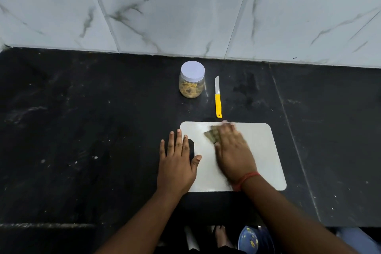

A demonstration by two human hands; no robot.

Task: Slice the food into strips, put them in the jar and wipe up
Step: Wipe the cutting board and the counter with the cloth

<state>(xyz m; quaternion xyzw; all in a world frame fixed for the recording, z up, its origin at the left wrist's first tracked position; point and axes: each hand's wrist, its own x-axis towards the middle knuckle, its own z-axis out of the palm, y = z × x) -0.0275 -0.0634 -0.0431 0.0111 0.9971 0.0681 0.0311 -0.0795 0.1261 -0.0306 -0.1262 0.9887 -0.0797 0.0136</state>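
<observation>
at the near edge, below the worktop (82,130), a bare foot (221,235) and a blue patterned thing (250,239) show on the floor. the worktop is black stone, scuffed and dotted with pale specks. on it, near the middle, lies a white cutting board (266,150) with rounded corners. the left hand (177,161) rests flat at the board's left end, fingers straight and spread, thumb on the board, its grip holding nothing. the right hand (232,150), blurred, with a red thread on its wrist, presses a folded greenish cloth (212,135) onto the far part of the board with fingers laid flat over it. just beyond the board lies a knife (218,99) with a yellow handle, blade pointing far. left of the knife stands a clear jar (192,80) with a white lid on, yellowish strips inside. behind runs a wall of pale marble-look tiles (185,12) with grey veins.
</observation>
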